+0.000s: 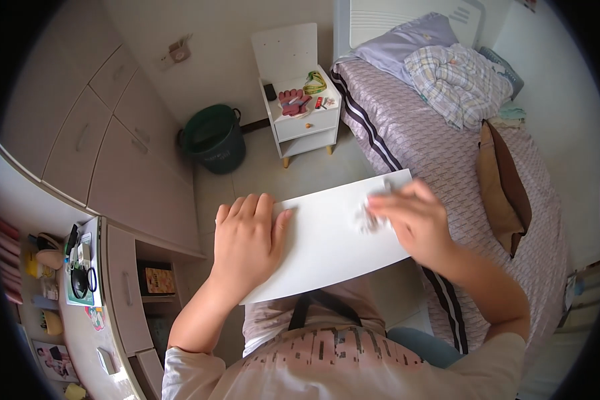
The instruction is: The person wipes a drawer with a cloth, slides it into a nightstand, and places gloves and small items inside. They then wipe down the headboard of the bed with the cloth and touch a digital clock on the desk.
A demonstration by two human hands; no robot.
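A white board (pixel 323 243) lies across my lap, its right end higher in view than its left. My left hand (pixel 248 237) grips the board's left end, with the fingers over the far edge and the thumb on its face. Toward the other end, my right hand (pixel 421 220) presses a crumpled white tissue or cloth (pixel 365 221) to the surface. Motion smears the wad and the fingertips, so its exact kind is unclear.
Ahead stands a white nightstand (pixel 305 127) with red gloves (pixel 294 102) and a yellow-green strap (pixel 315 83) on top. A dark green bin (pixel 215 143) is beside it. The bed (pixel 440 160) with a brown cushion (pixel 503 190) lies right; a cluttered desk (pixel 90 340) is left.
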